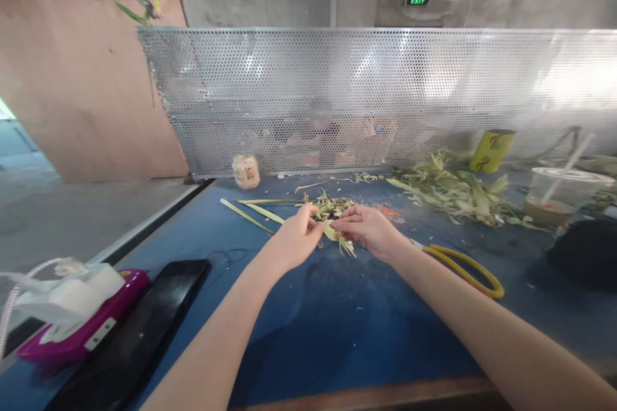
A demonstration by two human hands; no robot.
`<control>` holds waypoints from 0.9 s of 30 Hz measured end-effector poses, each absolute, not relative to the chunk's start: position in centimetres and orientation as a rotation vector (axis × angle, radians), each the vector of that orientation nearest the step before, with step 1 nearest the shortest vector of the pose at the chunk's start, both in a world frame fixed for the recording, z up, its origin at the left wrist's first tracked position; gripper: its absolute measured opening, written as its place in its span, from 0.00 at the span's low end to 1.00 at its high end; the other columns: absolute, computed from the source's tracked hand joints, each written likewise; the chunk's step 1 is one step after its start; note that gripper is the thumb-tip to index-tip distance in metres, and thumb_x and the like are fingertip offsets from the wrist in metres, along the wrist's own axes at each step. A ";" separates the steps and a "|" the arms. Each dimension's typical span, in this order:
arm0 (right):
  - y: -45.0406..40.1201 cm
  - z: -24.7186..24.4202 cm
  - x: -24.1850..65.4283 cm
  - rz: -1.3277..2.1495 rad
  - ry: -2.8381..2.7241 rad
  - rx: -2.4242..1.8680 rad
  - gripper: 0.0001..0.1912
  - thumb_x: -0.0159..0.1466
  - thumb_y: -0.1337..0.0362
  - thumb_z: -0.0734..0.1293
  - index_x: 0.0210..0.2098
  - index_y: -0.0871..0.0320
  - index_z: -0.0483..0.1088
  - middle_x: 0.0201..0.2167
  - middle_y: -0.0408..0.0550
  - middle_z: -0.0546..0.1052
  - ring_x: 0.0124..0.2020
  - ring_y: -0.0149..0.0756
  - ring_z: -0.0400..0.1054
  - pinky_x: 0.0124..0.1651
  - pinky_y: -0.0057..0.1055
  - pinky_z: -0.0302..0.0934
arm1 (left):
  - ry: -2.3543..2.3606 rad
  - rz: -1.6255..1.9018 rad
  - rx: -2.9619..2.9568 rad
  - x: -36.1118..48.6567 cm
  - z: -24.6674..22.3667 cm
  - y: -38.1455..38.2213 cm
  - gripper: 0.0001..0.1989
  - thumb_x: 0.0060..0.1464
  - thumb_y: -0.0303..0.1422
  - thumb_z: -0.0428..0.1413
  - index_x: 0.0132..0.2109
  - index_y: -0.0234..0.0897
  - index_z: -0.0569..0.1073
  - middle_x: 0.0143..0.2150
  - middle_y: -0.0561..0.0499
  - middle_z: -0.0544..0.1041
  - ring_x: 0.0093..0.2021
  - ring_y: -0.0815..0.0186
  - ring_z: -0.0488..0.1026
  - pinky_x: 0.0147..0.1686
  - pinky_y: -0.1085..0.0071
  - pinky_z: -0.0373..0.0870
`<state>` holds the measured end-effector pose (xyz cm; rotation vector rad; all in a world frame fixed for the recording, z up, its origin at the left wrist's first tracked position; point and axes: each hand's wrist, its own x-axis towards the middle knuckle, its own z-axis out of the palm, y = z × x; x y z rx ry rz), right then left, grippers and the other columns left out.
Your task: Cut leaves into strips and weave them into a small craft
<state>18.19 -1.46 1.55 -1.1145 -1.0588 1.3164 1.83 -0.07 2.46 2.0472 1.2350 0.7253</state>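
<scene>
Holding pale strip at right grip.

Two bare forearms reach forward and converge. The bare left hand curls inward, thumb toward its fingertips; the bare right hand faces it, thumb and fingers pinched together.

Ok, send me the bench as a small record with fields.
left hand: fingertips beside the pale green piece, grip unclear
right hand: fingertips at the same piece, grip unclear
beyond hands: heap of plant scraps
left side: phone, magenta power strip
right side: yellow-handled tool, husk pile, lidded cup with straw
</scene>
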 end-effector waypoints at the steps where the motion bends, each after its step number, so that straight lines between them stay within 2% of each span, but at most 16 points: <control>1: -1.5 1.6 18.2 1.316 -1.050 -1.123 0.15 0.44 0.73 0.71 0.24 0.61 0.60 0.16 0.41 0.72 0.17 0.24 0.66 0.20 0.19 0.61 | 1.215 0.648 2.110 1.7 2.7 -0.4 0.26 0.47 0.43 0.50 0.52 0.39 0.60 0.40 0.45 0.74 0.34 0.62 0.71 0.30 0.68 0.64; 4: -1.4 1.5 18.2 1.338 -1.040 -1.118 0.13 0.46 0.73 0.71 0.24 0.61 0.60 0.17 0.42 0.73 0.17 0.23 0.66 0.20 0.18 0.60 | 1.173 0.550 2.158 2.0 3.1 -1.1 0.37 0.39 0.39 0.57 0.57 0.37 0.54 0.38 0.46 0.75 0.36 0.61 0.72 0.34 0.67 0.64; 7: -1.3 1.3 18.3 1.363 -1.045 -1.091 0.12 0.47 0.73 0.70 0.24 0.61 0.61 0.19 0.44 0.74 0.19 0.24 0.67 0.22 0.18 0.61 | 1.116 0.607 2.175 2.5 3.3 -1.4 0.41 0.42 0.33 0.56 0.60 0.34 0.45 0.33 0.49 0.76 0.36 0.63 0.72 0.37 0.68 0.64; 13: -1.2 0.9 18.6 1.416 -1.149 -1.060 0.16 0.42 0.69 0.73 0.25 0.61 0.60 0.19 0.43 0.74 0.19 0.25 0.67 0.23 0.21 0.60 | 1.122 0.680 2.375 2.2 3.0 -1.8 0.35 0.45 0.26 0.50 0.59 0.34 0.46 0.30 0.52 0.75 0.32 0.66 0.71 0.34 0.71 0.64; 19: -1.6 0.3 18.4 1.374 -1.324 -1.203 0.20 0.38 0.66 0.74 0.24 0.61 0.59 0.15 0.41 0.72 0.17 0.25 0.64 0.22 0.23 0.57 | 1.335 0.492 2.710 2.6 2.5 -2.7 0.27 0.48 0.22 0.44 0.57 0.28 0.48 0.34 0.43 0.74 0.31 0.63 0.71 0.29 0.68 0.65; 24: -2.6 0.2 19.0 1.348 -1.339 -1.200 0.19 0.40 0.62 0.73 0.25 0.61 0.61 0.17 0.42 0.72 0.20 0.27 0.66 0.26 0.26 0.60 | 0.931 0.683 3.188 2.0 1.7 -2.5 0.22 0.52 0.21 0.42 0.55 0.29 0.51 0.37 0.44 0.75 0.40 0.62 0.70 0.37 0.65 0.66; 27: -3.1 0.0 19.0 1.379 -1.394 -1.179 0.19 0.40 0.60 0.73 0.26 0.61 0.62 0.17 0.42 0.73 0.20 0.28 0.67 0.27 0.27 0.61 | 0.754 0.666 3.313 1.2 1.3 -2.4 0.21 0.54 0.23 0.42 0.56 0.30 0.52 0.38 0.44 0.74 0.40 0.62 0.70 0.37 0.65 0.66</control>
